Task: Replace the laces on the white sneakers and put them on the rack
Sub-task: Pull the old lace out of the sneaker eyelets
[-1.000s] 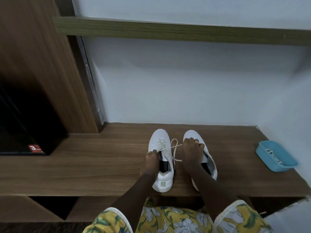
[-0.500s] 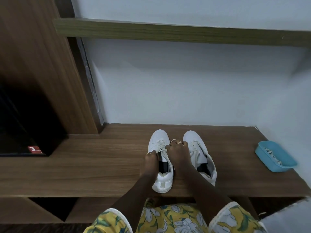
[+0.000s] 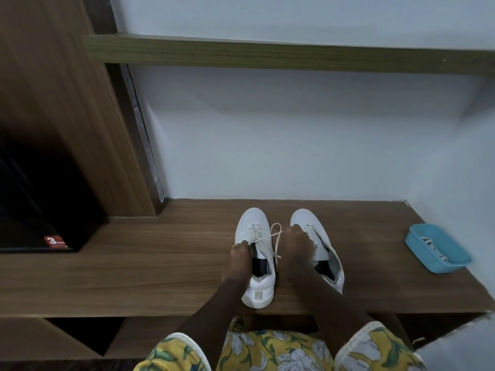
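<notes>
A pale wall (image 3: 294,145) fills most of the view, and a long olive shelf (image 3: 267,53) crosses it near the top. At the left stands a tall wooden panel (image 3: 67,116), and below it is a dark opening (image 3: 32,204) with a small red sticker (image 3: 55,241) at its lower edge. Under the wall runs the wooden tabletop (image 3: 147,263).

At the bottom of the view there are two short sleeves (image 3: 375,346) of yellow cloth with flowers, and both forearms reach forward from them.

The two white sneakers stand side by side on the tabletop near its front edge, with the toes toward the wall. The left sneaker (image 3: 253,219) has a lace through its upper eyelets. The right sneaker (image 3: 308,218) lies just beside it, with its tongue open, and it leans a little outward.

Well apart at the right end of the tabletop sits a blue tray (image 3: 435,232) with pale spare laces (image 3: 428,243) inside.

The left hand (image 3: 239,257) rests on the left sneaker. Its fingers are curled and pinch the lace (image 3: 276,236) at the tongue. The right hand (image 3: 294,247) is above the right sneaker. Its fingers are also curled, and they hold the other part of this lace, which makes a loop between the two sneakers. One loose end hangs down beside the left sneaker.

A thin ring (image 3: 235,245) shows on the left hand.
</notes>
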Tool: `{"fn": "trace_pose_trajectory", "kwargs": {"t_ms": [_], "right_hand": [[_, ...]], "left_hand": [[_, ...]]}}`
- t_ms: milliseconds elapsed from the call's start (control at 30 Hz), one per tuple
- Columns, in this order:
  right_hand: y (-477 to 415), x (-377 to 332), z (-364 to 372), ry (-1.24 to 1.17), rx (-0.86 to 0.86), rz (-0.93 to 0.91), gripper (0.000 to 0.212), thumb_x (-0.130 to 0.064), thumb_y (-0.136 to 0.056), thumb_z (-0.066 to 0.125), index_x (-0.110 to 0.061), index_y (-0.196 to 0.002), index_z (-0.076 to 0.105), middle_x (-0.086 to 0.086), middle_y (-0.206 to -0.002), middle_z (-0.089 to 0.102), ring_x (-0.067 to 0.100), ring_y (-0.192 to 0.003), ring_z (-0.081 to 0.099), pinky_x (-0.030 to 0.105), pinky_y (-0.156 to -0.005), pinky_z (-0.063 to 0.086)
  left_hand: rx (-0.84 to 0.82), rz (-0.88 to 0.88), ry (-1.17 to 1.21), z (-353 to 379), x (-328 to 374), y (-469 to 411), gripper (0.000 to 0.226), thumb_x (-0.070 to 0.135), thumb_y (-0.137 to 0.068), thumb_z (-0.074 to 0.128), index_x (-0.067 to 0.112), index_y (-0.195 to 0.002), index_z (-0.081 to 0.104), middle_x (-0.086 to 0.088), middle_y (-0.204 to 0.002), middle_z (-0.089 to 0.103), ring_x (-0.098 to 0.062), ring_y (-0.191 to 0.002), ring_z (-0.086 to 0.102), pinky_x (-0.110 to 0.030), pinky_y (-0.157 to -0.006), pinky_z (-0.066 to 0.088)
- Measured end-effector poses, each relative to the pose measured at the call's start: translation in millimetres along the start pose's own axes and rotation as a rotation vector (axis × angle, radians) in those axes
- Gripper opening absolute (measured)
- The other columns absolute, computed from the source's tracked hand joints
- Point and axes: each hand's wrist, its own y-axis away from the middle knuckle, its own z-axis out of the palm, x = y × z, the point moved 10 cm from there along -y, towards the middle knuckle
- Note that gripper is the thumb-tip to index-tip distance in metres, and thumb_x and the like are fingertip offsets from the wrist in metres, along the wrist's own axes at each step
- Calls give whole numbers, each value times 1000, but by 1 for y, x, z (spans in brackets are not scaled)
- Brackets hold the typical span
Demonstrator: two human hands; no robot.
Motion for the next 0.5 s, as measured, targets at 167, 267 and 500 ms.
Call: {"fn": "trace_pose_trajectory", "kwargs": {"t_ms": [167, 267, 500], "right_hand": [[-6, 10, 7, -60, -8, 95, 25, -9, -97, 39, -8, -111, 60, 7, -111, 60, 24, -103, 63, 31, -81, 49], [-8, 16, 13, -113, -26, 161, 26, -8, -97, 37, -5, -111, 60, 11, -113, 60, 27, -104, 62, 33, -83, 49], [-16, 59, 14, -200, -56, 355, 26, -13, -96, 43, -1, -112, 60, 16, -117, 60, 31, -111, 58, 39, -91, 47]], "left_hand": [[-10, 12, -15, 1, 1, 0, 24, 14, -100, 36, 7, -110, 57, -13, -99, 63, -26, -86, 62, -35, -72, 52], [-10, 4, -33, 0, 1, 1, 26, 17, -102, 35, 8, -122, 48, -13, -104, 63, -26, -91, 63, -32, -70, 50], [-28, 25, -103, 2, 3, 0, 43, 13, -101, 36, 16, -143, 30, -11, -109, 61, -24, -94, 62, -31, -73, 52]]}}
